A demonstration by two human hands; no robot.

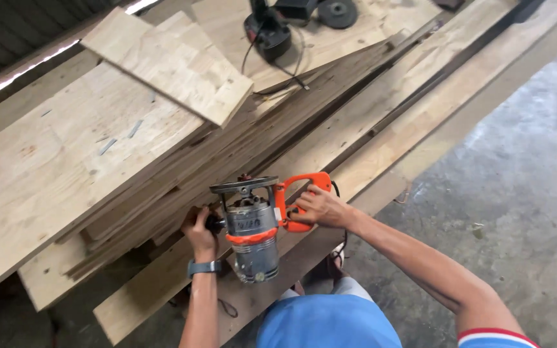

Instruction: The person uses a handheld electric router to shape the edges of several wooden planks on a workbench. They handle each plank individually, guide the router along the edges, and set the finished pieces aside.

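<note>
A hand-held router [253,232] with a silver motor body, an orange handle and a round black base plate is held upside down, bit end up, over long wooden boards [356,129]. My right hand [317,207] grips the orange D-shaped handle. My left hand [200,231], with a watch on the wrist, grips the black knob on the router's left side. Both hands hold the tool just above the front edge of the stacked boards.
A stack of light wooden panels [53,161] lies at the left, with a smaller panel [169,61] tilted on top. Another black power tool [269,32] with its cord and a dark disc [338,11] rest at the back. Concrete floor [517,180] is at the right.
</note>
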